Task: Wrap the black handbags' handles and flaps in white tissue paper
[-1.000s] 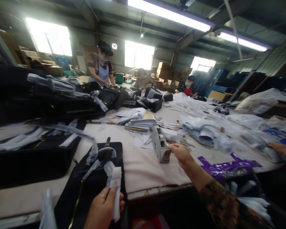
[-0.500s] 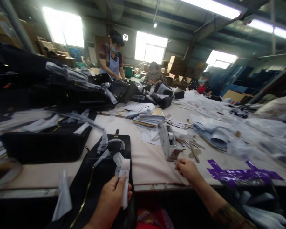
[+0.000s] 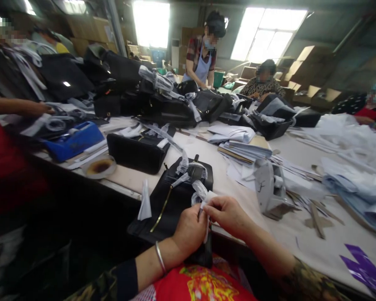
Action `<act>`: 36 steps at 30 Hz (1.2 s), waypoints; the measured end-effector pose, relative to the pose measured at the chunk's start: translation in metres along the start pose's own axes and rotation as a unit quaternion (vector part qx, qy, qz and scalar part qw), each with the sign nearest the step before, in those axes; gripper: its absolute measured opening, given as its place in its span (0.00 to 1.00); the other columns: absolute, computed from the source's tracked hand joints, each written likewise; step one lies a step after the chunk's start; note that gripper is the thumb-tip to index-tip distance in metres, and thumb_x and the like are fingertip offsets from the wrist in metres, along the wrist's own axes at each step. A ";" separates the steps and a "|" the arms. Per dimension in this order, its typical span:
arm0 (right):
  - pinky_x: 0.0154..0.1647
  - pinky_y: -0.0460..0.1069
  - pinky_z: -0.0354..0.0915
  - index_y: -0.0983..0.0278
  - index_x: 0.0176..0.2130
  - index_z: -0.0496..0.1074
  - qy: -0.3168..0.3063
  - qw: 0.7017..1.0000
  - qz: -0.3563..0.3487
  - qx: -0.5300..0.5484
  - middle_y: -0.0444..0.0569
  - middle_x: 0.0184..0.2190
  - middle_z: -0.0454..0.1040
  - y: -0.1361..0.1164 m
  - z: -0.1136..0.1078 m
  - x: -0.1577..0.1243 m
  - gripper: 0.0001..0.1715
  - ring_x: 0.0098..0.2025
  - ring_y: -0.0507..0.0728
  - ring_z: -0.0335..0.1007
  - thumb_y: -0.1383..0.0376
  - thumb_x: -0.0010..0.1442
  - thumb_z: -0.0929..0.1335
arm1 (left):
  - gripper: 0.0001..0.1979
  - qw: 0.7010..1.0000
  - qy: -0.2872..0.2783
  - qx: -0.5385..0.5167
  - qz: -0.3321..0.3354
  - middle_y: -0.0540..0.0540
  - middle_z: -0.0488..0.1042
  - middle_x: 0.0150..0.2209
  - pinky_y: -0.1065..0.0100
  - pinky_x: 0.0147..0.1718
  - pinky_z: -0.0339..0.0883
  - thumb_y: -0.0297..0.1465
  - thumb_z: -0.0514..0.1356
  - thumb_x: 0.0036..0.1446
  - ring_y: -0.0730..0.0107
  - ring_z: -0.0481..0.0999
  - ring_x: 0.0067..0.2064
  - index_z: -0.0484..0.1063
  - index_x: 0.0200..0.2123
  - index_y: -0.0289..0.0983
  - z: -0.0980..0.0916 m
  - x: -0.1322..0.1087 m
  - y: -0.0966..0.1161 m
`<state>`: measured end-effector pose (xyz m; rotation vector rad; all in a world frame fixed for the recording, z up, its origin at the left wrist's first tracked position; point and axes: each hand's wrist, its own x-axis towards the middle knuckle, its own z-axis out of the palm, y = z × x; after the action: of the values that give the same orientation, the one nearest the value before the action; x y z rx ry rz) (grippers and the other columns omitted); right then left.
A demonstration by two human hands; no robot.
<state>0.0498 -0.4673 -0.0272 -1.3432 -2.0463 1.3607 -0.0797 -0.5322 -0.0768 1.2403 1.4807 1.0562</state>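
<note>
- A cloth-covered worktable spreads before a seated worker.
- A black bag lies at its near edge, overhanging it, with a plastic-wrapped strap on top.
- A grey tape dispenser stands to the right, apart from both hands.
- The left hand curls shut, thumb pinching a white strip above the bag's near corner.
- The right hand pinches at the strip's upper part, touching the left; any tape there is hidden.
- The step appears to be securing the strip; the next move calls for a steady left grip and firm right-hand pressure.
</note>
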 end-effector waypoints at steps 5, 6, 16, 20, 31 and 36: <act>0.23 0.47 0.55 0.64 0.20 0.71 0.046 0.992 0.049 -0.110 0.44 0.17 0.71 0.006 0.000 0.002 0.19 0.21 0.51 0.62 0.56 0.55 0.67 | 0.16 0.998 0.010 0.043 0.037 0.44 0.77 0.29 0.70 0.26 0.61 0.38 0.50 0.66 0.67 0.75 0.27 0.73 0.35 0.37 0.000 0.001 -0.003; 0.23 0.47 0.55 0.64 0.20 0.71 0.050 0.990 0.058 -0.116 0.44 0.17 0.71 0.007 -0.001 0.002 0.19 0.21 0.51 0.61 0.55 0.55 0.67 | 0.15 0.998 0.011 0.050 0.039 0.43 0.77 0.29 0.70 0.26 0.61 0.38 0.50 0.66 0.67 0.75 0.28 0.73 0.35 0.37 0.000 0.001 -0.003; 0.23 0.47 0.52 0.63 0.17 0.68 0.078 0.981 0.091 -0.153 0.44 0.15 0.67 0.012 0.005 0.008 0.23 0.21 0.52 0.60 0.49 0.53 0.68 | 0.15 0.993 0.019 0.107 0.051 0.41 0.78 0.30 0.67 0.28 0.61 0.35 0.49 0.66 0.62 0.76 0.30 0.73 0.36 0.36 0.000 0.001 -0.003; 0.24 0.48 0.50 0.63 0.18 0.70 0.108 0.964 0.073 -0.231 0.46 0.16 0.68 0.009 0.007 0.009 0.24 0.23 0.53 0.61 0.48 0.54 0.68 | 0.14 0.991 0.025 0.118 0.057 0.40 0.78 0.32 0.66 0.31 0.62 0.34 0.49 0.66 0.61 0.78 0.33 0.73 0.36 0.36 0.001 0.001 -0.005; 0.23 0.44 0.55 0.65 0.30 0.80 0.029 0.994 0.103 -0.005 0.43 0.19 0.73 0.025 -0.004 -0.007 0.10 0.21 0.50 0.63 0.64 0.54 0.68 | 0.16 0.996 0.008 0.088 0.033 0.42 0.79 0.33 0.69 0.29 0.66 0.38 0.50 0.66 0.63 0.78 0.32 0.75 0.40 0.36 0.000 0.000 -0.004; 0.24 0.45 0.56 0.65 0.32 0.80 0.018 0.998 0.062 0.018 0.43 0.20 0.74 0.038 -0.001 -0.004 0.12 0.22 0.51 0.64 0.61 0.55 0.68 | 0.18 0.999 -0.017 0.038 0.007 0.43 0.79 0.31 0.69 0.28 0.68 0.41 0.51 0.65 0.64 0.78 0.31 0.75 0.44 0.36 0.000 -0.001 -0.004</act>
<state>0.0720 -0.4671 -0.0578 -1.4888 -1.9354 1.4066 -0.0808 -0.5333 -0.0806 1.3157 1.5007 0.9919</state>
